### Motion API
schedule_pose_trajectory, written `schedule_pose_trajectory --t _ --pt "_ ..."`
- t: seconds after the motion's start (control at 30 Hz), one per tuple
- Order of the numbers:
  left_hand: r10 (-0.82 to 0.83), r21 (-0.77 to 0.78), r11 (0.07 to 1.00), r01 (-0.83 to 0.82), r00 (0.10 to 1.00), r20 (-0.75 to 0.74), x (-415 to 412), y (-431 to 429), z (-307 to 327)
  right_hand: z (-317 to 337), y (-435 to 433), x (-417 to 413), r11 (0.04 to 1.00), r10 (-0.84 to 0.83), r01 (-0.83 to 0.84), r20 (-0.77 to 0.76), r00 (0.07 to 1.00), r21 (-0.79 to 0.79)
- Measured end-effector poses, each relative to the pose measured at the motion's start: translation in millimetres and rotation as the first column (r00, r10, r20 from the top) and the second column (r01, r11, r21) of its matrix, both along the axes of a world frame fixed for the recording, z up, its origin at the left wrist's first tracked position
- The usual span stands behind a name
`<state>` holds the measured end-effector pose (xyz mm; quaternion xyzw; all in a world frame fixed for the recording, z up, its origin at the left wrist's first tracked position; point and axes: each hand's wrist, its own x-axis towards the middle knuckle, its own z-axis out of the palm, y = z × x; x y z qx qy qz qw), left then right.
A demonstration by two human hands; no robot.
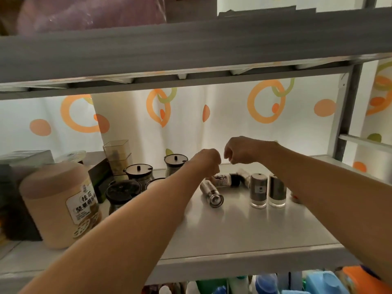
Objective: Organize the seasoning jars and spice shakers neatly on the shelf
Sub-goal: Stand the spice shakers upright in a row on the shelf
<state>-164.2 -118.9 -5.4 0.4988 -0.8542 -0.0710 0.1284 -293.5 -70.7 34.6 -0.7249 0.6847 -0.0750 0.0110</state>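
Your left hand (209, 160) and right hand (239, 151) hover over the shelf (244, 230). The right fingers (228, 158) are curled closed; the left fingers are hidden. Toppled shakers (212, 194) lie below the hands, with upright shakers (258, 193) to the right.

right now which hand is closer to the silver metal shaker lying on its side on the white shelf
Left. The left hand hovers just behind the silver metal shaker; the right hand is farther back and off to its right.
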Motion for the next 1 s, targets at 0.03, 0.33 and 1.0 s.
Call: schedule_pose_trajectory --t 0.03,0.33,1.0 --pt "-0.007 0.017 1.000 0.006 0.999 0.034 -3 -5 0 2 -2 -2 1.000 0.007 -0.007 0.000 1.000 0.006" --pt "-0.100 0.264 0.964 0.032 0.964 0.248 -35 -28 -2 8 -26 -25 0.999 0.003 -0.005 0.050 0.999 0.039" --pt "0.043 0.147 0.989 0.018 0.915 -0.400 -1 -31 9 22 -31 -15 0.988 -0.124 0.061 0.500 0.857 0.139"
